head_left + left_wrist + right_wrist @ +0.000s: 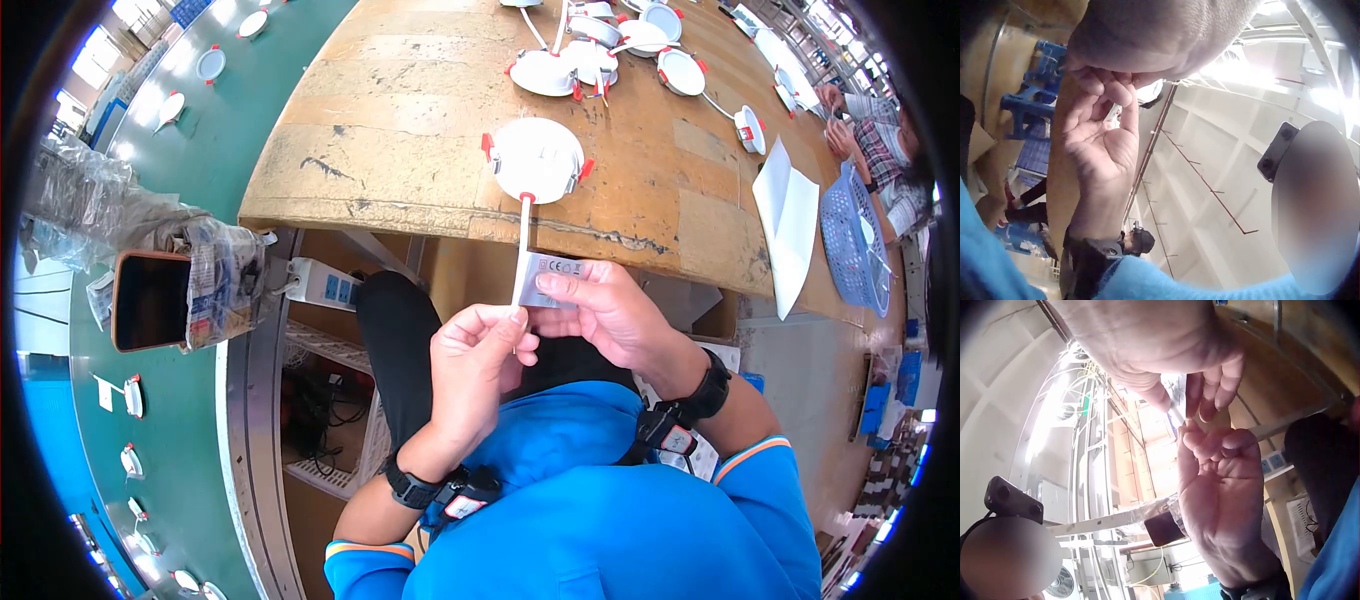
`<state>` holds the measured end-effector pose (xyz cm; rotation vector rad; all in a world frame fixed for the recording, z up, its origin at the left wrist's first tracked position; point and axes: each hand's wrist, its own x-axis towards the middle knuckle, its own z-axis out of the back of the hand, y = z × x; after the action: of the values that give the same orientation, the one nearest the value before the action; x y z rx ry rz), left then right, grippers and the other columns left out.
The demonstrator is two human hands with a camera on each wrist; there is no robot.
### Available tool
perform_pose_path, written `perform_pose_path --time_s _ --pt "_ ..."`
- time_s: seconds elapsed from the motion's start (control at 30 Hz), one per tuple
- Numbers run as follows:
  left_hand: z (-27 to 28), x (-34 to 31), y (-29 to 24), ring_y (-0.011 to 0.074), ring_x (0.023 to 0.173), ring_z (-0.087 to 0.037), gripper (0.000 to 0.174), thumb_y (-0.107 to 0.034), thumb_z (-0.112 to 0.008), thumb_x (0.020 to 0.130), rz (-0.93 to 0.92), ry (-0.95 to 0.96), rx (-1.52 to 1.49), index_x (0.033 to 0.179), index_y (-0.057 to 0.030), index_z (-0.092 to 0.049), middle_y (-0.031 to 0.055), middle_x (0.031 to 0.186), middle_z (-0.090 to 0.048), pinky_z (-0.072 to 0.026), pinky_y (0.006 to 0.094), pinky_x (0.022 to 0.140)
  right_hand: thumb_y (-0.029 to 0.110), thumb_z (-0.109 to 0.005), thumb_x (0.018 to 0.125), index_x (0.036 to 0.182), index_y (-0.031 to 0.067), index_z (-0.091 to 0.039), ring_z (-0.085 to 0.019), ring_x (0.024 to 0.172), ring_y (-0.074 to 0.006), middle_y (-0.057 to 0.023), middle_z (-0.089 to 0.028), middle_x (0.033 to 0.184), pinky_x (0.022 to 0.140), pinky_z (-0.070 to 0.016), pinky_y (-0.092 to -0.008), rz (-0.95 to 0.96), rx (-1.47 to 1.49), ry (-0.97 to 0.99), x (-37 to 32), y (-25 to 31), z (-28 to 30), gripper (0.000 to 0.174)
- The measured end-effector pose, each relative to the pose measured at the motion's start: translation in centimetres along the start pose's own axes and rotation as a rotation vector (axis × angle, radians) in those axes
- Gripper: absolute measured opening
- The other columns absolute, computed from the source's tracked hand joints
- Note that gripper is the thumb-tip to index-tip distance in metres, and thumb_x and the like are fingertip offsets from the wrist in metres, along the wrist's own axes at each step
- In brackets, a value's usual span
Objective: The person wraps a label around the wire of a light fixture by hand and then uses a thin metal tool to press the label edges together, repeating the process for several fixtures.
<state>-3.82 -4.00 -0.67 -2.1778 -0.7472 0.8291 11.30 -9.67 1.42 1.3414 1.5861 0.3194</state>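
Observation:
A round white downlight (540,160) with red-tipped clips lies near the front edge of the wooden table. Its white cable (524,235) runs over that edge toward the person. My left hand (470,360) pinches the cable's lower part between thumb and fingers. Beside it, my right hand (625,320) holds a silver printed label (545,267) with a CE mark, thumb on its face and fingers behind. The label's left edge lies against the cable. In the right wrist view the label (1175,394) shows between the right thumb and fingers, just above the left fingertips.
Several more downlights (545,73) lie at the back of the wooden table (400,120). White paper (785,225) and a blue basket (855,235) are at the right. A phone (150,300) is mounted left, beside a green table (270,60) bearing more lights. Another person sits far right.

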Motion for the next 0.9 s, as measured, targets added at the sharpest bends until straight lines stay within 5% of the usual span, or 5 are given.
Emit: perform_pose_path --time_s 0.1,0.33,0.4,0.7,0.9 --pt "1.0 0.1 -2.0 0.0064 0.056 -0.055 0.009 -0.01 -0.06 0.084 -0.08 -0.02 0.092 0.082 -0.0003 -0.06 0.0049 0.068 -0.062 -0.0443 0.0187 0.053 0.017 -0.055 0.086 0.099 -0.0034 -0.058 -0.064 0.069 -0.015 -0.0122 -0.065 0.085 0.065 -0.0512 -0.0251 -0.166 -0.545 0.061 -1.7 2.7 -0.3 0.025" --pt "2.5 1.1 -7.4 0.0048 0.059 -0.052 0.011 -0.011 -0.061 0.083 -0.185 0.099 0.504 0.082 -0.0002 -0.062 0.0013 0.067 -0.059 -0.0415 0.0181 0.054 0.008 -0.06 0.076 0.09 0.0068 -0.065 -0.056 0.087 -0.0186 -0.0071 -0.062 0.09 0.075 -0.0428 -0.0318 1.18 -1.46 -0.171 -1.5 7.8 -2.5 0.015" --pt "2.4 1.4 -8.2 0.0043 0.059 -0.052 0.012 -0.011 -0.061 0.083 -0.173 0.144 0.519 0.083 0.0018 -0.061 0.0009 0.066 -0.058 -0.0422 0.018 0.053 0.013 -0.06 0.076 0.091 0.0096 -0.065 -0.052 0.095 -0.0214 -0.0062 -0.061 0.096 0.084 -0.0356 -0.0368 1.258 -1.654 -0.14 0.3 8.0 -3.0 0.016" --pt "2.4 1.9 -11.1 0.0026 0.064 -0.05 0.01 -0.005 -0.063 0.079 -0.416 0.101 0.684 0.088 0.001 -0.063 -0.0016 0.069 -0.058 -0.0402 0.0181 0.057 0.018 -0.06 0.079 0.085 0.0101 -0.066 -0.057 0.084 -0.0215 -0.0026 -0.063 0.079 0.08 -0.0363 -0.0377 1.028 -1.557 0.186 1.9 8.3 -1.9 0.012" --pt "1.3 2.1 -7.9 0.0186 0.102 -0.054 0.07 -0.042 -0.064 0.077 -0.362 0.173 0.114 0.124 0.0041 -0.039 0.0102 0.109 -0.056 -0.0439 0.0308 0.086 0.015 -0.059 0.085 0.095 -0.0041 -0.064 -0.061 0.075 -0.007 -0.0064 -0.067 0.079 0.067 -0.0476 -0.0203 0.424 -0.616 0.145 -0.7 6.9 -2.3 0.023"
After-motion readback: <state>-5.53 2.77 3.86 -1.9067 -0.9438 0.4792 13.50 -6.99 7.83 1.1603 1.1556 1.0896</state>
